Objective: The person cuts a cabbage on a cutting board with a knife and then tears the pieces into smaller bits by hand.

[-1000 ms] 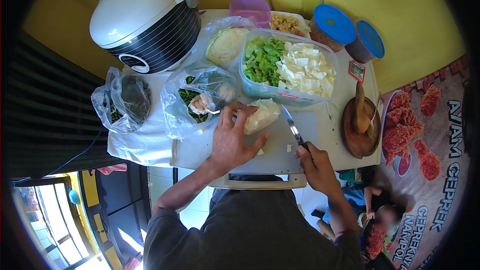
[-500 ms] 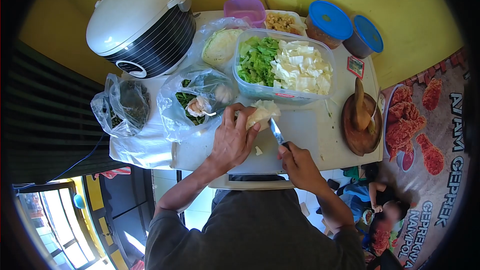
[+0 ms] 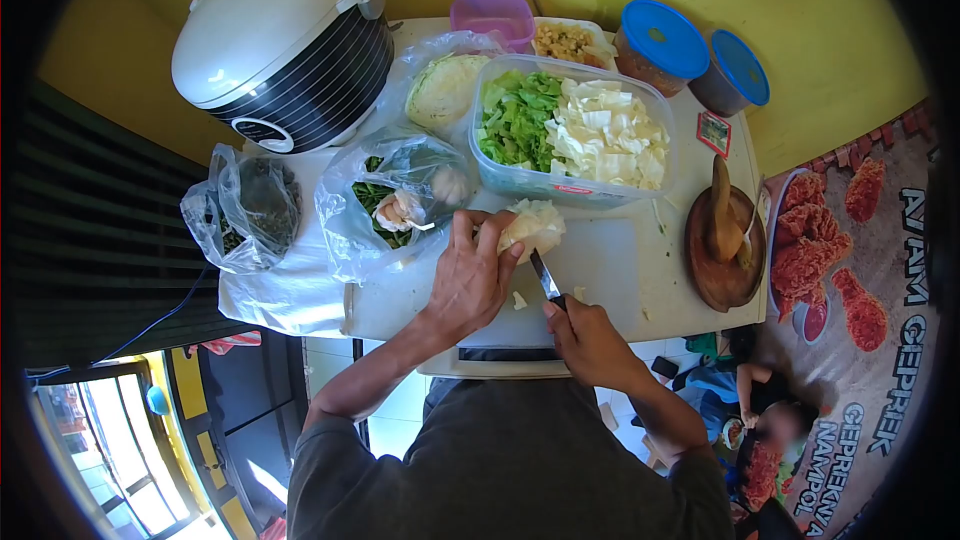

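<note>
My left hand (image 3: pixel 474 273) is closed round a pale piece of cabbage (image 3: pixel 536 227) over the white cutting board (image 3: pixel 600 260). In my right hand (image 3: pixel 590 337) is a knife (image 3: pixel 546 278), its blade tip at the lower edge of the cabbage. Small cabbage scraps lie on the board close to the blade. Behind the cabbage stands a clear container (image 3: pixel 570 188) with chopped green leaves (image 3: pixel 517 118) on its left side and cut white cabbage (image 3: pixel 608 135) on its right.
A rice cooker (image 3: pixel 285 50), bags of greens and garlic (image 3: pixel 395 210) and a cabbage half (image 3: pixel 445 90) stand left. Farther back are a purple tub (image 3: pixel 492 18) and blue-lidded containers (image 3: pixel 664 38). A mortar (image 3: pixel 722 275) is right. A person (image 3: pixel 770 410) is beyond the table.
The knife and my right hand have shifted slightly left and down, and the blade is steeper. The cabbage is turned a little in my left hand. Another small scrap shows beside the knife.
</note>
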`<state>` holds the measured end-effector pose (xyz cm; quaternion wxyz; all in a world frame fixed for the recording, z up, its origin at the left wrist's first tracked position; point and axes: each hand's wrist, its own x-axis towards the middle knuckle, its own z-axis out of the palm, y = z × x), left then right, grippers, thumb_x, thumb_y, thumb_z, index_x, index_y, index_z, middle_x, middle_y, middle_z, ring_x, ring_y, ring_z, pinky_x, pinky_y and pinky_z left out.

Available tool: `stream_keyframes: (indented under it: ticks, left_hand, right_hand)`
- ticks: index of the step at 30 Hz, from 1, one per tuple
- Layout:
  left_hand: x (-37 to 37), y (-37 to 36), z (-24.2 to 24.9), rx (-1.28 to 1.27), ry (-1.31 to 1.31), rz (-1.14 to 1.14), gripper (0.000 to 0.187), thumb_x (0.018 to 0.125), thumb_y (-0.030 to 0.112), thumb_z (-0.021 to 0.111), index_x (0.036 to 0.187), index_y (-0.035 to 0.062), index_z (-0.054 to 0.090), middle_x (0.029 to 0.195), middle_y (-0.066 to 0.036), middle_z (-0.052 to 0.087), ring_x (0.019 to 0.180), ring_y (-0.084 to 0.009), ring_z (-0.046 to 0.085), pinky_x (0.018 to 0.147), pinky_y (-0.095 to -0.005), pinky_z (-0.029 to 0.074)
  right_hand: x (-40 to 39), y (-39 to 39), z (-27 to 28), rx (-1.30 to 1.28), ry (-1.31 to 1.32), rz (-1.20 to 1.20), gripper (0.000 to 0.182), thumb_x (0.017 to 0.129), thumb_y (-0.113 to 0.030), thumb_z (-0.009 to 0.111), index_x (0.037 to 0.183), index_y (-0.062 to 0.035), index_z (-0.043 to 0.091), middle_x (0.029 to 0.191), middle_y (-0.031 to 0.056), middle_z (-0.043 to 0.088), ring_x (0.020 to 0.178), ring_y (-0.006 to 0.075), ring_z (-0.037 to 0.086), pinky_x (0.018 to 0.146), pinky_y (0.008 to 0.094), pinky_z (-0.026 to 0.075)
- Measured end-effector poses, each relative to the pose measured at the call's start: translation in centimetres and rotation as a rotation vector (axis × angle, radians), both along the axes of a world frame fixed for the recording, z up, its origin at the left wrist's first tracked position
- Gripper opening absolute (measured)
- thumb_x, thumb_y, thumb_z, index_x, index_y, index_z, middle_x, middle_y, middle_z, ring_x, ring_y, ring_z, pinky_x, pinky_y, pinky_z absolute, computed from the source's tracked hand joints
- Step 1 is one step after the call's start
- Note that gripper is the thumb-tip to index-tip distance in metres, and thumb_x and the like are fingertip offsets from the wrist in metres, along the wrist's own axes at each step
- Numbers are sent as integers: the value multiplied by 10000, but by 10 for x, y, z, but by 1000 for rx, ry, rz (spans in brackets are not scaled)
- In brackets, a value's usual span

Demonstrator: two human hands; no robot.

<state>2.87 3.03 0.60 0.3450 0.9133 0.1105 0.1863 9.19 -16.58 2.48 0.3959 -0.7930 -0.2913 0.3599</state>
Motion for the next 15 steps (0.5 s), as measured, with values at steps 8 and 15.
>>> stream_keyframes:
  ticks: [8, 15]
  left_hand:
    - [-1, 2, 0, -43, -27, -16, 414, 1001, 183, 644, 1346, 14, 490, 1201, -254, 473, 1061, -467, 542, 891, -509, 492]
    - [-6, 4, -4, -78, -63, -11, 637, 960, 229, 714, 1471, 10, 404, 1275, -260, 457, 1136, -471, 535, 962, -500, 488]
  right_hand:
    - [16, -1, 10, -49, 91, 47, 361, 1085, -264, 485, 948, 60, 567, 777, 269, 649, 736, 469, 635, 710, 500, 482]
    - [35, -55, 40, -210, -195, -13, 314, 1058, -233, 545, 960, 63, 584, 795, 270, 647, 697, 457, 633, 660, 475, 489]
